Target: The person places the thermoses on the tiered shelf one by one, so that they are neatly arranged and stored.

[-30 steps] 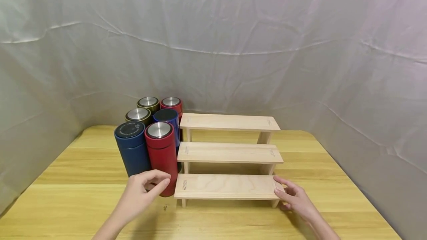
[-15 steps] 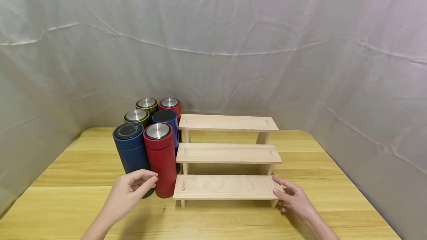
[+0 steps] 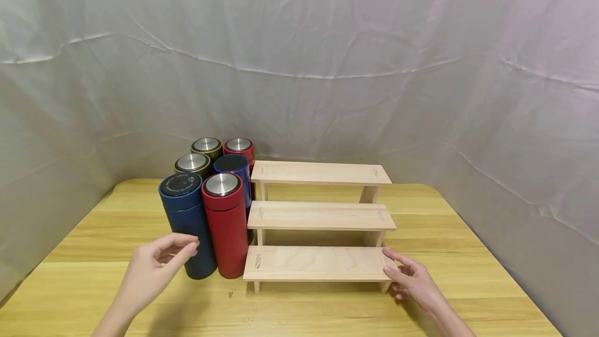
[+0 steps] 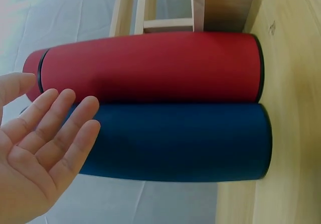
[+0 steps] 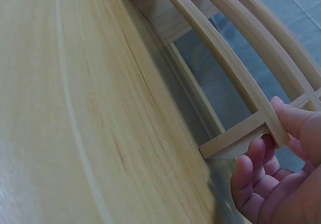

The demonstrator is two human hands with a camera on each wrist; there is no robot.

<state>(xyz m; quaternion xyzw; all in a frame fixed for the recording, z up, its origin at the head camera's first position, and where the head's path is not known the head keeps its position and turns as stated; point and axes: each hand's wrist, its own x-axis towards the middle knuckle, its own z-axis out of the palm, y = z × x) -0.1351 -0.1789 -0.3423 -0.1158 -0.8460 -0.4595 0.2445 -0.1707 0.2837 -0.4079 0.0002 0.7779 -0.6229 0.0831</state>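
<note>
Wooden three-tier rack (image 3: 323, 216), likely light, stiff and best gripped at its ends, is standing on the bench (image 3: 468, 264) beside the front red flask (image 3: 226, 235), right hand (image 3: 414, 281) pinching the lowest board's (image 3: 313, 263) right end, left hand (image 3: 148, 269) hovering empty, loosely unfurled.

- The place looks like a small, curtained-off tabletop setting; whether it belongs to a home, lab or studio cannot be told.
- Beneath the three-tier stand of pale bare wood (image 3: 323, 216) lies a glossy yellow-brown wooden table (image 3: 304, 311) with plank-like bands of grain.
- Behind the stand, a creased, faintly shiny grey fabric sheet (image 3: 299, 40) fills the background like a backdrop.
- To the stand's left and right, similar fabric rises along the table's sides, enclosing it booth-like.
- Light falls softly and evenly around the stand, with a pinkish tint on the fabric at upper right.
</note>
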